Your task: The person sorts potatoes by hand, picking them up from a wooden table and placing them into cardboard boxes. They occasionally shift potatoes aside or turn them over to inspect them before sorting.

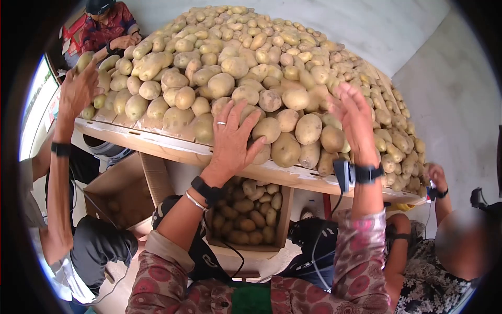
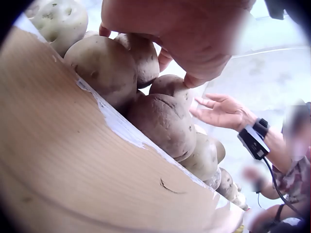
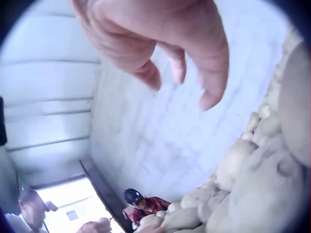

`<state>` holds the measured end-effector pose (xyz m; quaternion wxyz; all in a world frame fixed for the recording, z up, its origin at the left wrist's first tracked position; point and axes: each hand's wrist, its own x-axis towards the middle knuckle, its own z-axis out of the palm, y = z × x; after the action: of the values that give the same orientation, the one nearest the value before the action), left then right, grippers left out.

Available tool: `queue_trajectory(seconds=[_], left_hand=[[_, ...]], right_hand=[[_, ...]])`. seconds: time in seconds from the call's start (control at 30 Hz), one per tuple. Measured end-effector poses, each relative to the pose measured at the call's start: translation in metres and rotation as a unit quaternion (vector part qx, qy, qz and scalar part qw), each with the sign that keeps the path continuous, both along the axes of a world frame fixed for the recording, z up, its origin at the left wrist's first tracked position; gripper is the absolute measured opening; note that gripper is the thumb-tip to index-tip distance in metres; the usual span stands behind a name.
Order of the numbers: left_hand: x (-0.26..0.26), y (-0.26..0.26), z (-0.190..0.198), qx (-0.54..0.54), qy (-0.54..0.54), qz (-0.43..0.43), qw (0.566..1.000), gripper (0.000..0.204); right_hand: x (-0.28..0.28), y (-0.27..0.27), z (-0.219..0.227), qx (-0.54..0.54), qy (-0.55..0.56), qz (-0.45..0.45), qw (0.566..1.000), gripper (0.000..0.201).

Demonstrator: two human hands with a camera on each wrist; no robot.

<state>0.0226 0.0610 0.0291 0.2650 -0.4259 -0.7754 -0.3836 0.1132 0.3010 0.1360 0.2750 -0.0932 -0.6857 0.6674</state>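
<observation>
A large heap of potatoes (image 1: 221, 85) covers a wooden table with a pale, worn edge (image 1: 146, 138). The left hand (image 1: 230, 138), with a ring on one finger, rests spread on potatoes at the near edge; in the left wrist view its fingertips touch potatoes (image 2: 167, 126) beside the board. Raised over the heap's right part, the right hand (image 1: 355, 120) has loosely bent, parted fingers. Nothing is between those fingers in the right wrist view, where the hand (image 3: 160, 39) hangs above the potatoes (image 3: 265, 184).
Below the table edge stands a cardboard box of potatoes (image 1: 246, 217), with another box (image 1: 120, 193) to its left. One person's arm (image 1: 65, 115) reaches in at the left, another person (image 1: 112, 29) sits at the back left, and a third (image 1: 439, 261) is at the right.
</observation>
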Motion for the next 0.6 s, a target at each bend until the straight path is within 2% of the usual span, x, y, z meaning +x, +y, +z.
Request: queue_trajectory(seconds=[0.07,0.1,0.2,0.27,0.3,0.33,0.37,0.43,0.47,0.53,0.6], left_hand=[[0.001,0.000,-0.001,-0.006,0.000,0.010,1.000,0.052],[0.001,0.001,0.000,-0.007,0.000,0.013,1.000,0.052],[0.000,0.002,-0.002,-0.004,0.003,0.008,1.000,0.052],[0.001,0.002,-0.002,-0.005,0.006,0.009,1.000,0.052],[0.000,0.002,-0.002,-0.002,0.007,0.008,1.000,0.052],[-0.001,0.002,-0.002,-0.003,0.008,0.009,1.000,0.052],[-0.001,0.003,-0.002,-0.002,0.009,0.008,1.000,0.052],[0.000,0.003,-0.004,-0.005,0.007,0.011,1.000,0.052],[0.000,0.004,-0.004,-0.002,0.006,0.009,1.000,0.052],[-0.002,0.002,-0.002,-0.009,0.004,0.007,1.000,0.052],[-0.001,0.003,-0.002,-0.009,-0.006,0.003,1.000,0.052]], right_hand=[[0.037,-0.018,-0.015,-0.066,-0.065,0.179,0.980,0.022],[0.050,-0.030,-0.026,-0.050,-0.148,0.268,0.951,0.021],[0.061,-0.065,-0.090,-0.025,-0.354,0.478,0.804,0.029],[0.060,-0.081,-0.156,0.020,-0.437,0.450,0.779,0.044],[0.058,-0.083,-0.207,0.167,-0.423,0.420,0.786,0.050],[0.055,-0.082,-0.255,0.310,-0.401,0.378,0.774,0.057],[0.054,-0.084,-0.289,0.308,-0.402,0.380,0.774,0.057],[0.049,-0.090,-0.337,0.210,-0.267,0.226,0.913,0.078],[0.041,-0.094,-0.352,0.207,-0.265,0.231,0.913,0.078],[0.029,-0.111,-0.367,0.389,-0.376,0.137,0.830,0.093],[0.024,-0.127,-0.377,0.418,-0.338,0.117,0.835,0.088]])
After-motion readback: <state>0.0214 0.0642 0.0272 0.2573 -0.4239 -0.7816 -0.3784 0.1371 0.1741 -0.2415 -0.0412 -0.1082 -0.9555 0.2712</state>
